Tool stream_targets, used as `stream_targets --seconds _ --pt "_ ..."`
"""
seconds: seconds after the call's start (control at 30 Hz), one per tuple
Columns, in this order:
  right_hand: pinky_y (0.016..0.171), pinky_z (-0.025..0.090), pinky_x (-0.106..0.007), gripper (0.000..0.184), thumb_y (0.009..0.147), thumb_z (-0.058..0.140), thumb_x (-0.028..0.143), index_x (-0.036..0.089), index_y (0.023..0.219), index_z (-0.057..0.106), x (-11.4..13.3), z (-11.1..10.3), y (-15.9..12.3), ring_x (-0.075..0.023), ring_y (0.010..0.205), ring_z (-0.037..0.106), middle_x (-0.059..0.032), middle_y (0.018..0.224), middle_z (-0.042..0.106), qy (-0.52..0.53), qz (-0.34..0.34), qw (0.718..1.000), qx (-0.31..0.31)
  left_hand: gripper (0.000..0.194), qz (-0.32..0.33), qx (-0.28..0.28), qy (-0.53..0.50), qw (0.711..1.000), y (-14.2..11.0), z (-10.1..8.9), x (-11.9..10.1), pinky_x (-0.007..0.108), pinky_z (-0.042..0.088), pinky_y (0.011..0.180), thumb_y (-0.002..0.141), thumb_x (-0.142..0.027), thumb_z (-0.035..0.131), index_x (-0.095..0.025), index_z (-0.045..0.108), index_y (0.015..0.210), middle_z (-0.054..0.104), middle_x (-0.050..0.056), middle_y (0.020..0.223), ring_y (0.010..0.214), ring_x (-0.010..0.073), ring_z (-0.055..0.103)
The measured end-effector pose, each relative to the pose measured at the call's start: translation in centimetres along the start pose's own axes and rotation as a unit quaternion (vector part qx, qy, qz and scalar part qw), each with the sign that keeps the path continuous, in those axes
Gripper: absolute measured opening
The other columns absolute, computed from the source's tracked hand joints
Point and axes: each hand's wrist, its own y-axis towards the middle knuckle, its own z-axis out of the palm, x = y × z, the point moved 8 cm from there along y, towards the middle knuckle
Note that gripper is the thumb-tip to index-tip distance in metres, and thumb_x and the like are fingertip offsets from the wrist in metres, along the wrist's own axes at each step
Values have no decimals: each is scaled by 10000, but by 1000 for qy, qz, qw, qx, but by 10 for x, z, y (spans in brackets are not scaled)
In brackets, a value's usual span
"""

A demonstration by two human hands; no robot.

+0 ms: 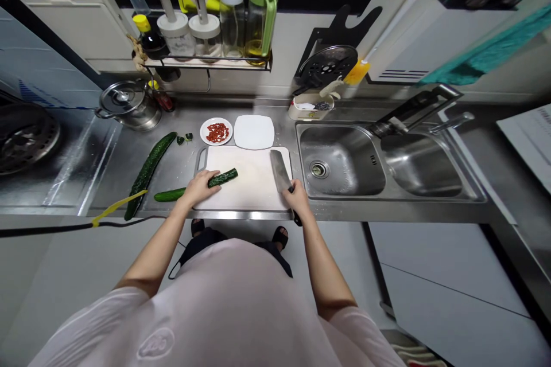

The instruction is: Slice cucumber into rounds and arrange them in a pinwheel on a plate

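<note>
My left hand (201, 186) is closed over a cucumber (222, 177) on the white cutting board (253, 198). One end sticks out to the right of my fingers, and a lighter green length (169, 195) shows on the left; whether both are one piece is hidden by the hand. At the board's right side my right hand (296, 197) grips a cleaver (280, 169) by its black handle, with the blade lying over the board and pointing away from me. Another whole cucumber (151, 167) lies on the counter to the left, beside small cut-off ends (184, 137).
Behind the board stand a plate of chopped red pieces (217, 132) and a white square plate (253, 132). A double sink (344, 163) is at the right. A steel pot (129, 106) stands back left, below a rack of seasoning jars (206, 60). A cable (81, 228) crosses at left.
</note>
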Motion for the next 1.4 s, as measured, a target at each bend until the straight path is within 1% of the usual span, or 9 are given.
stream_targets --seconds 0.07,0.17,0.27,0.33,0.43,0.6,0.77,0.97,1.4 --pt "610 349 -238 264 783 496 320 203 1019 510 13 8 -3 -179 683 538 -4 767 608 13 -16 1000 17 562 13 -39 6 999 0 -2 -12 360 415 974 802 -440 617 -250 532 1324 591 74 1172 1119 253 526" --pt "649 366 -237 246 890 423 379 212 1029 537 45 20 -9 -181 748 573 -25 826 647 10 -73 996 53 451 47 -75 7 996 3 3 -35 352 403 978 863 -417 552 -248 570 1281 593 77 1156 1089 236 531" --pt "672 364 -243 238 933 397 352 197 1000 565 74 32 -15 -196 798 598 -54 834 671 -54 -102 989 88 384 65 -92 16 994 12 11 -49 357 398 971 906 -398 491 -253 603 1244 601 83 1123 1073 233 531" --pt "687 366 -250 235 943 394 326 187 1010 570 90 38 -17 -205 820 611 -74 855 682 -102 -115 983 101 366 70 -98 17 993 18 14 -50 351 397 967 931 -386 447 -254 623 1222 603 84 1118 1068 227 532" --pt "697 379 -259 240 950 376 290 176 1038 568 109 48 -20 -212 837 623 -94 899 689 -155 -135 971 119 371 76 -87 27 993 26 19 -46 333 403 949 951 -383 405 -263 636 1214 610 81 1120 1055 216 541" --pt "719 410 -280 266 966 338 274 154 1103 531 132 57 -26 -227 848 632 -117 933 685 -179 -160 961 136 405 106 -87 61 989 27 21 -41 313 418 911 966 -407 359 -277 617 1249 618 79 1086 1023 208 553" --pt "727 427 -288 266 976 314 264 151 1126 501 145 60 -31 -230 862 639 -115 941 681 -183 -157 958 153 388 127 -117 64 983 26 21 -41 318 433 887 964 -394 376 -270 628 1232 619 78 1063 987 203 558" --pt "770 429 -304 273 983 289 259 155 1153 475 147 62 -34 -237 911 637 -124 985 674 -190 -143 956 170 338 171 -157 55 971 22 22 -46 342 452 861 947 -352 437 -262 641 1201 611 82 1011 948 207 551" --pt "801 432 -307 268 987 293 241 150 1169 467 150 63 -38 -236 960 634 -133 1028 669 -200 -146 952 183 326 180 -168 45 968 19 21 -48 346 461 855 941 -333 458 -245 642 1196 606 79 1001 931 203 543"
